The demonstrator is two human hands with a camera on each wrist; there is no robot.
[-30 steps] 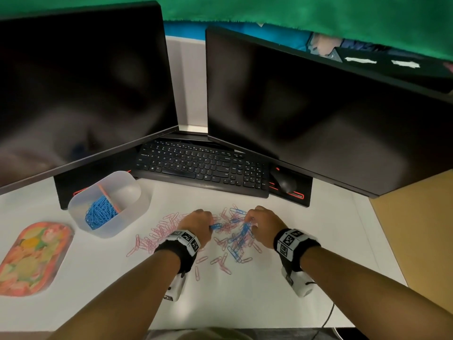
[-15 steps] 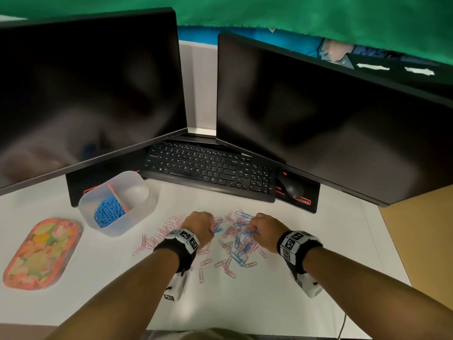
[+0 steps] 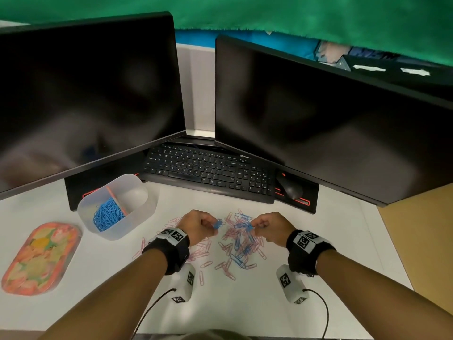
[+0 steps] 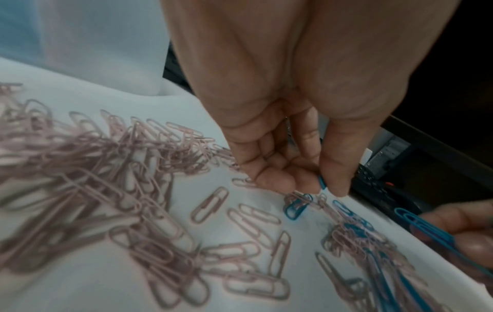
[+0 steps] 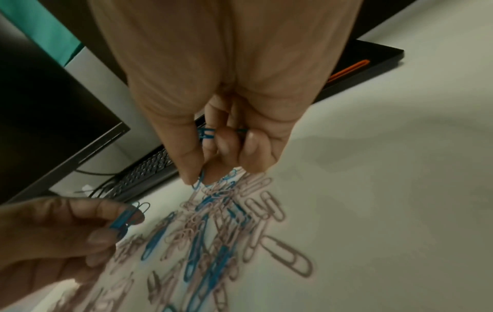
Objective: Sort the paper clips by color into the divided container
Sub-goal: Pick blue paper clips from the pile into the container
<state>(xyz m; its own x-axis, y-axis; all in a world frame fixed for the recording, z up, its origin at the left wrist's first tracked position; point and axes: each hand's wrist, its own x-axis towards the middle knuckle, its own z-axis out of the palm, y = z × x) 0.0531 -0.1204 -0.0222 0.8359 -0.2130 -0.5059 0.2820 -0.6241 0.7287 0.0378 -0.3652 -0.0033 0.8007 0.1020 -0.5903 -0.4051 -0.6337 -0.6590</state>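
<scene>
Pink and blue paper clips lie scattered on the white desk between my hands. My left hand hovers just above the pile's left side and pinches a few blue clips between thumb and fingers. My right hand is over the pile's right side, pinching blue clips. The divided translucent container stands to the left; its near compartment holds a heap of blue clips, and no clips show in its far compartment. A separate heap of pink clips lies under my left wrist.
A black keyboard and a mouse sit behind the pile, under two dark monitors. A colourful oval tray lies at the far left. Brown board borders the desk on the right.
Both hands have lifted slightly off the pile, each now holding blue clips clear of the desk. The head view has tilted a little.
</scene>
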